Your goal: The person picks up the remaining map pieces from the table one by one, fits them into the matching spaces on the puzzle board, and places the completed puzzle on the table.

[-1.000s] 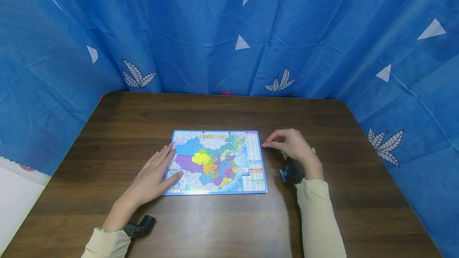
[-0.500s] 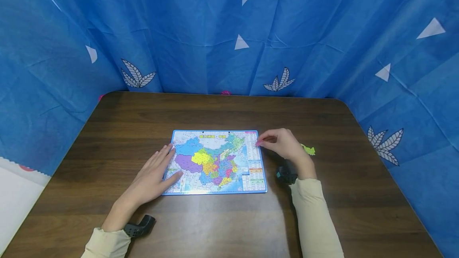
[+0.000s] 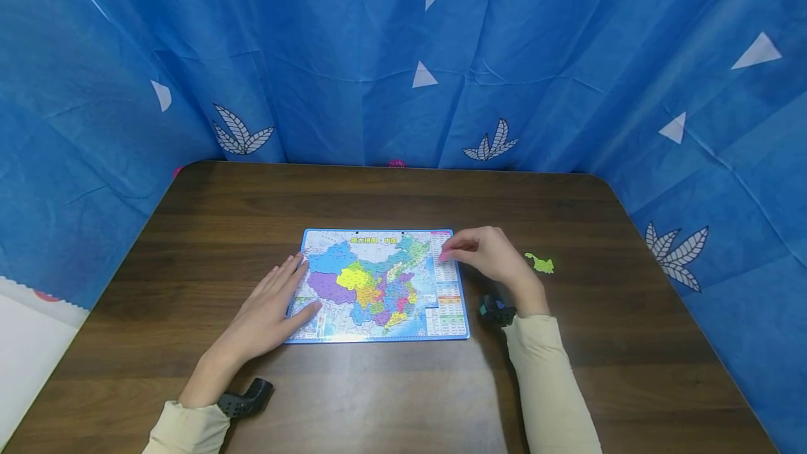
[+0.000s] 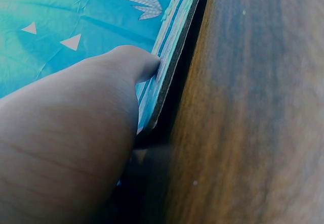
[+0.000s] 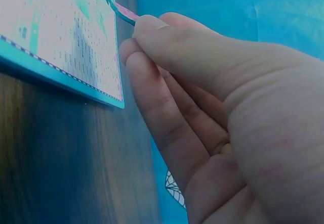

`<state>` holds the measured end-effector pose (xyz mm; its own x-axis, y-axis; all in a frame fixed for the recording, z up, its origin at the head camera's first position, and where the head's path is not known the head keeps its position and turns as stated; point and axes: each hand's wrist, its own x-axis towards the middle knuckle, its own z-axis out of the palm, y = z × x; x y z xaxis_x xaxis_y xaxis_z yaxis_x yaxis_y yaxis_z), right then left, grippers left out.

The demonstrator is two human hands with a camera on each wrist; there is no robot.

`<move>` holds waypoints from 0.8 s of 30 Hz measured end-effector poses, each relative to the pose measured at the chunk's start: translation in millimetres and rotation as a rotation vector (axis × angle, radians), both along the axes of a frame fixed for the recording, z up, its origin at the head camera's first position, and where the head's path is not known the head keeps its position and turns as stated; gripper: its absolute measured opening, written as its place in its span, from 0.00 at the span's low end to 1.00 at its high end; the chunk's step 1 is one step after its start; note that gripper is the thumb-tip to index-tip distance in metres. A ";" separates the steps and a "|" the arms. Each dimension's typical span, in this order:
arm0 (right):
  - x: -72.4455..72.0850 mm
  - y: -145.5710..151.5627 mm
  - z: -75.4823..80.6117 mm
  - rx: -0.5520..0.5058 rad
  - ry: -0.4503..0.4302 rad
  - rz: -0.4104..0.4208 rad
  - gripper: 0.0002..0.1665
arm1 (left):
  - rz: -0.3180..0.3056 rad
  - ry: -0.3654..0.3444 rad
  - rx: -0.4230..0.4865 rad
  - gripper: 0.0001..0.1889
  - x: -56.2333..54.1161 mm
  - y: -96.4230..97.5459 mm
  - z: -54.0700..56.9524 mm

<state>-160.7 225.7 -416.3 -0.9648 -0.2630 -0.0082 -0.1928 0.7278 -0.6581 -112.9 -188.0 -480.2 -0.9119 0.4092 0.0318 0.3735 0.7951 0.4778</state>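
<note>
A map puzzle board (image 3: 372, 333) with a blue border and coloured regions lies on the wooden table. My left hand (image 3: 271, 307) rests on its left edge, fingers spread over the border and the thumb on the map. In the left wrist view the thumb (image 4: 144, 64) touches the board's edge. My right hand (image 3: 494, 254) pinches a small pink puzzle piece (image 5: 125, 11) between thumb and fingertips, over the board's upper right side. The fingers hide part of the piece.
A yellow-green puzzle piece (image 3: 542, 264) lies on the table (image 3: 630, 342) right of my right hand. A black wrist camera (image 3: 497, 310) sits under the right wrist, another (image 3: 247, 399) beside the left. A blue patterned curtain (image 3: 353, 76) hangs behind the table.
My right hand has moved left with the pink puzzle piece, from beside the board to over its right side. The yellow-green piece has come into fuller view. The left hand has stayed still.
</note>
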 end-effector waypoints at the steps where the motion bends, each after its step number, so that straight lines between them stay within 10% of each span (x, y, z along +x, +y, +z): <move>1: -0.1 -0.8 -0.2 0.001 0.002 0.004 0.12 | 0.000 0.000 -0.001 0.45 -0.1 0.1 0.0; 24: 2.4 -22.0 0.5 -0.019 0.006 0.044 0.10 | -0.009 0.011 0.002 0.45 -0.1 -0.1 -0.4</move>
<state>-158.4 203.7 -415.8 -0.9523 -0.3053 0.0031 -0.2283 0.7056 -0.6708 -113.0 -188.1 -480.6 -0.9076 0.4177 0.0424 0.3861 0.7907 0.4751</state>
